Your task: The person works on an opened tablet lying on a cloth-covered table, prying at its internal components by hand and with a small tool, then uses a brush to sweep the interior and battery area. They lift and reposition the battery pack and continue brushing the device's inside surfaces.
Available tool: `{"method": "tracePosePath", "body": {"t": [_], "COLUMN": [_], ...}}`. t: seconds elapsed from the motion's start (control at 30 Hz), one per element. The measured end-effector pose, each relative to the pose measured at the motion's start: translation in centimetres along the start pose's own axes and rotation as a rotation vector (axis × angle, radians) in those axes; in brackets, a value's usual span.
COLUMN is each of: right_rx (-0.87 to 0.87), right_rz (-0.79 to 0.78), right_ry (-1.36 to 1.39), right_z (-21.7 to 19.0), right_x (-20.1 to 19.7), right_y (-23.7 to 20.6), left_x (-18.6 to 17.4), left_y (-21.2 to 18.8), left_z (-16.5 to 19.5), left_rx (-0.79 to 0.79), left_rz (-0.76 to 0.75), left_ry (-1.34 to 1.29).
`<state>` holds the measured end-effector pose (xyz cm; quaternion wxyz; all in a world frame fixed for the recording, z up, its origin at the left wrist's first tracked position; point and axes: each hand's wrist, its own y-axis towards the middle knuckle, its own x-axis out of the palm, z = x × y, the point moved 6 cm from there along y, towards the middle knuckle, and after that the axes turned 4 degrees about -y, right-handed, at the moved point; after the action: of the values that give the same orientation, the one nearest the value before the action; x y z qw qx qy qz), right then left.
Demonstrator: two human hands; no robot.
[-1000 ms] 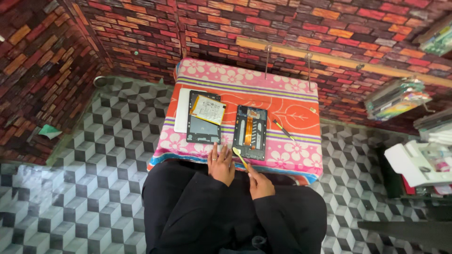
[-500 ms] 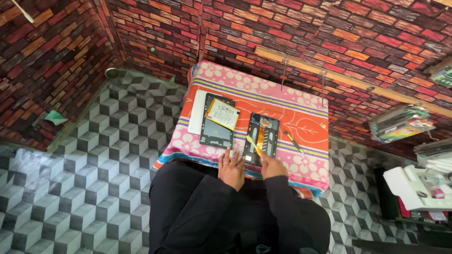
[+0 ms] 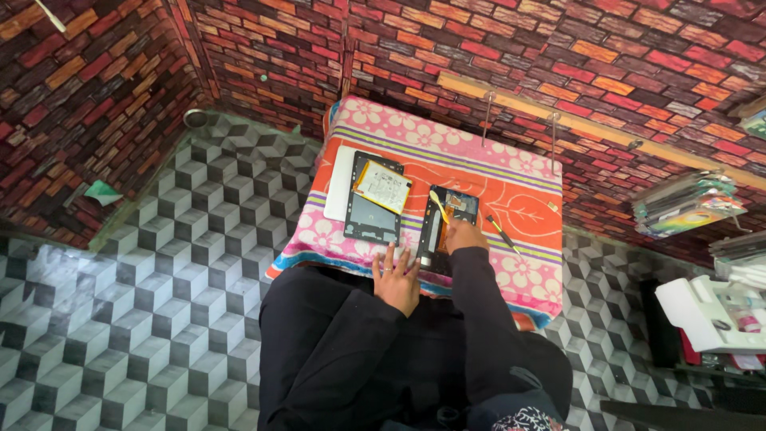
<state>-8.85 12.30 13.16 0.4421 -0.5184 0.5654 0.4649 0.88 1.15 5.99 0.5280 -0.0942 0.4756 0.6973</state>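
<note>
A small table under a pink and orange flowered cloth (image 3: 519, 279) stands in front of me. My right hand (image 3: 466, 237) rests on an opened dark device (image 3: 447, 219) and grips a thin yellow pry tool (image 3: 439, 204) that points away from me. My left hand (image 3: 396, 279) lies flat on the cloth at the near edge, fingers apart, holding nothing. Left of the opened device lies a dark tablet panel (image 3: 369, 219) with a pale yellow battery (image 3: 383, 186) on top, and under it a white cover (image 3: 338, 182).
A slim screwdriver (image 3: 503, 234) lies on the cloth right of my right hand. Brick-patterned walls close in behind the table. The floor (image 3: 159, 319) has a grey cube pattern. At the right are a shelf of stacked items (image 3: 686, 203) and a white machine (image 3: 710, 311).
My right hand has moved forward with the yellow tool onto the opened device. My left hand has stayed at the near table edge. The view has shifted a little.
</note>
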Motion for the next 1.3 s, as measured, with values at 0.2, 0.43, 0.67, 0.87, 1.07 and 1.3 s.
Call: {"method": "tracePosePath", "body": {"t": [0.2,0.43,0.67,0.87,1.07,1.3], "right_rx": [-0.008,-0.129,-0.207,-0.424,-0.042,-0.06], "right_rz": [-0.08,-0.205,-0.391,-0.466,-0.816,-0.842], "right_ry": [-0.013,-0.05,-0.185,0.78,0.774,0.741], "right_z": [0.8,3.1,5.6,10.9,16.0,16.5], "right_x": [2.4,3.6,3.1,0.0,1.4,2.5], "right_y": [-3.7,-6.1,-6.0,-0.2,-0.7,-1.0], "left_x": [0.2,1.0,3.2,4.7,7.8,8.2], "left_y": [0.0,-0.3,-1.3,-1.8,0.8,1.6], "left_z": [-0.3,-0.6,-0.4,-0.2,-1.3,-0.6], "left_rx": [-0.018,-0.063,-0.116,-0.096,0.015,-0.036], "left_rz": [-0.033,-0.075,-0.256,-0.468,-0.724,-0.536], "left_ry": [0.009,0.02,0.118,0.225,0.39,0.128]}}
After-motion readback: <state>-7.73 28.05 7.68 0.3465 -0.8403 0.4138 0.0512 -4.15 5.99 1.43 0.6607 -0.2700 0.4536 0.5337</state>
